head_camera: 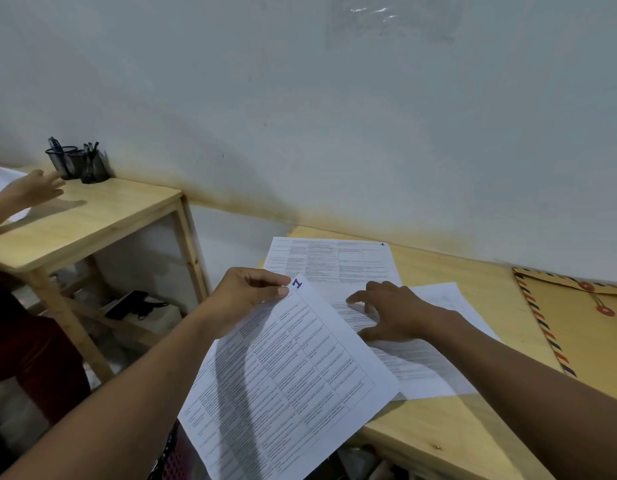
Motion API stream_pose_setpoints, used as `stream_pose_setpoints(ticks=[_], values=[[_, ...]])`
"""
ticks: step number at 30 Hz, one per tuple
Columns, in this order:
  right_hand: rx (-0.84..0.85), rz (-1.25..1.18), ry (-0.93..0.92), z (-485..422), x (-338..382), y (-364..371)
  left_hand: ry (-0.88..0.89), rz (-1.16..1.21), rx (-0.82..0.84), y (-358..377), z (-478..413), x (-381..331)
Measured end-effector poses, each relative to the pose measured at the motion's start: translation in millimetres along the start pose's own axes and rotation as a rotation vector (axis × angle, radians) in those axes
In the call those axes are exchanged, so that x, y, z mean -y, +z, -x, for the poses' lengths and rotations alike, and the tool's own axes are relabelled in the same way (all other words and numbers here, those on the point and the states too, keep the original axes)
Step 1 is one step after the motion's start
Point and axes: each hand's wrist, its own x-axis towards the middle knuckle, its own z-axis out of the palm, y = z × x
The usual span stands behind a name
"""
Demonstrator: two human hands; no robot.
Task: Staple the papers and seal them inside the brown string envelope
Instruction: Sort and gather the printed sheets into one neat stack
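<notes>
— At the near edge of the desk, what has the left hand got?
— It pinches the top corner of a printed sheet, marked "1" in blue ink.
— The right hand?
— Fingers spread, flat on the loose papers. The brown string envelope lies further right, untouched.

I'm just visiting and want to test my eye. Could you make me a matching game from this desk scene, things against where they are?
Things:
1. sheet marked 1
2. brown string envelope
3. pen holders
4. right hand

Places:
A. on the neighbouring table by the wall
B. pinched at its corner by the left hand
C. pressing on papers lying on the desk
D. flat at the desk's right end

Pairs: 1-B, 2-D, 3-A, 4-C
</notes>
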Motion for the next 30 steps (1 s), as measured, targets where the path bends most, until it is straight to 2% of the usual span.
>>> stream_pose_setpoints(ticks=[4, 11, 14, 16, 18, 26, 30], values=[[0.022, -0.008, 0.058, -2.0, -3.6, -0.8, -0.027, -0.036, 0.042, 1.4, -1.0, -2.1], [-0.106, 0.229, 0.239, -0.4, -2.0, -0.3, -0.069, -0.003, 0.049, -7.5, 0.8, -3.0], [-0.201, 0.138, 0.101, 0.3, 0.7, 2.1, -0.093, 0.002, 0.055, -8.9, 1.3, -4.5], [-0.144, -0.032, -0.069, -0.2, 9.2, 5.2, -0.100, -0.005, 0.058, -8.8, 1.4, -5.9], [-0.063, -0.087, -0.148, -3.4, 19.4, 11.1, -0.106, -0.014, 0.067, -8.5, 1.1, -7.1], [-0.044, 0.037, -0.075, -15.3, 23.7, 4.7, -0.111, -0.054, 0.091, -5.0, 2.8, -12.0], [-0.044, -0.029, -0.059, -12.6, 17.9, -0.8, -0.133, -0.068, 0.158, -0.7, 1.2, -18.6]])
